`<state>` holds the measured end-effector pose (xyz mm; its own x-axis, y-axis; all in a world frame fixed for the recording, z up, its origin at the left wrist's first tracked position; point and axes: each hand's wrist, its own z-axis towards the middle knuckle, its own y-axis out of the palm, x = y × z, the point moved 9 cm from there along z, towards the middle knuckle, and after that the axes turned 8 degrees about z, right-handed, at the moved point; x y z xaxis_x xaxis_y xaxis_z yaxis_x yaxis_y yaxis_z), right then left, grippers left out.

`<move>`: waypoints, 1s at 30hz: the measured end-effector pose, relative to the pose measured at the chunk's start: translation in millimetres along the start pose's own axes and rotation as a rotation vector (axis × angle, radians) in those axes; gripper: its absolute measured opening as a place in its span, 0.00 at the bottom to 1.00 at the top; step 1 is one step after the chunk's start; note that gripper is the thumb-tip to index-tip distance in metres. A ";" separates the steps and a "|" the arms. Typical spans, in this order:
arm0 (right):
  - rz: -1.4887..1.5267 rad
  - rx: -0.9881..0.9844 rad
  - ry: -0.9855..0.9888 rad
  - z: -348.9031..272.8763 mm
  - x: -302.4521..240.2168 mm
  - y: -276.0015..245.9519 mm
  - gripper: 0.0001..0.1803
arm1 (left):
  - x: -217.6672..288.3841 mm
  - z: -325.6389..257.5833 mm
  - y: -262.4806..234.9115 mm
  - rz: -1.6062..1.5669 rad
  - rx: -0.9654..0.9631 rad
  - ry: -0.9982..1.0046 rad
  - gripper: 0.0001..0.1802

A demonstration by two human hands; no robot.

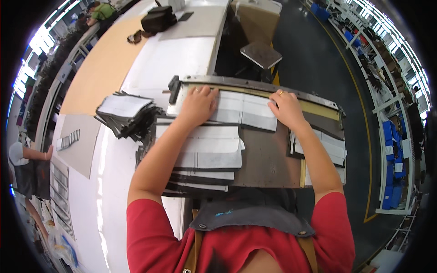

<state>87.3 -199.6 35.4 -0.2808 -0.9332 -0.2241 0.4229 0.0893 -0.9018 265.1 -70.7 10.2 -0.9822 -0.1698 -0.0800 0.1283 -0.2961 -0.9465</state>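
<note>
A flat white-faced panel (pixel 246 109) with a crease line lies against the long metal bar (pixel 255 85) of a bench device. My left hand (pixel 199 105) grips its far left corner, fingers bent together near the bar. At the far right corner, my right hand (pixel 287 108) has its thumb by the panel's edge and its fingers curled toward the bar. Under my left forearm lies a layered pile of white panels with dark edges (pixel 209 152). More of these panels (pixel 327 148) rest beneath my right forearm. The brown device plate (pixel 264 157) shows between the piles.
Left of the device, a stack of dark-edged white panels (pixel 125 107) sits on the white table (pixel 116 182). A black bag (pixel 158 19) lies farther back. A stool (pixel 261 55) stands beyond the bar; shelves with blue bins (pixel 391 191) line the right. Another person's hand (pixel 48 153) touches the table at left.
</note>
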 end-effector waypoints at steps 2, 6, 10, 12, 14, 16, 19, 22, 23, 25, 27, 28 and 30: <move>0.040 -0.024 -0.010 14.6 -6.0 7.5 0.12 | -4.6 -3.2 0.9 0.011 0.021 -0.017 0.23; 0.295 0.003 -0.006 41.3 -31.7 35.2 0.16 | -4.5 -1.1 -2.7 -0.036 0.017 -0.023 0.25; 0.155 -0.093 0.045 66.8 -45.3 53.3 0.18 | -8.4 -1.7 -7.3 -0.138 0.036 -0.055 0.23; 0.284 -0.131 0.092 72.0 -34.3 51.9 0.16 | -14.3 -1.9 -7.7 -0.311 0.110 -0.105 0.23; 0.444 -0.246 0.193 73.4 -21.7 55.3 0.14 | -27.8 1.1 -17.0 -0.423 0.292 -0.194 0.24; 0.656 -0.093 0.154 78.5 -33.8 16.4 0.10 | -48.5 -5.0 -26.2 -0.504 0.434 -0.294 0.24; 1.064 0.213 0.365 71.0 -9.6 -31.4 0.07 | -61.3 -9.9 -40.2 -0.612 0.565 -0.379 0.23; 1.477 0.569 0.495 47.9 7.7 -37.9 0.09 | -57.4 -10.5 -52.9 -0.645 0.645 -0.373 0.22; 1.452 0.553 0.543 37.8 5.0 -26.0 0.11 | -54.2 -9.5 -55.8 -0.626 0.634 -0.358 0.22; 1.530 0.397 0.724 13.0 -29.0 13.6 0.11 | -49.6 -12.6 -65.8 -0.572 0.650 -0.358 0.19; 1.650 0.028 0.900 -14.7 -53.0 58.7 0.14 | -34.6 -5.6 -66.8 -0.405 0.508 -0.269 0.16; 1.714 -0.226 0.962 -28.7 -70.5 76.6 0.16 | -27.9 -4.0 -64.3 -0.319 0.437 -0.226 0.14; 1.558 -0.520 0.829 -33.4 -96.0 62.0 0.17 | -15.4 -5.1 -39.3 -0.344 0.147 -0.171 0.10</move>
<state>111.7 -92.8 -11.4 -0.3118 0.4689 -0.8264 0.4522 0.8382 0.3050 274.4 -51.6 47.0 -0.9358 -0.1879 0.2984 -0.1734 -0.4916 -0.8534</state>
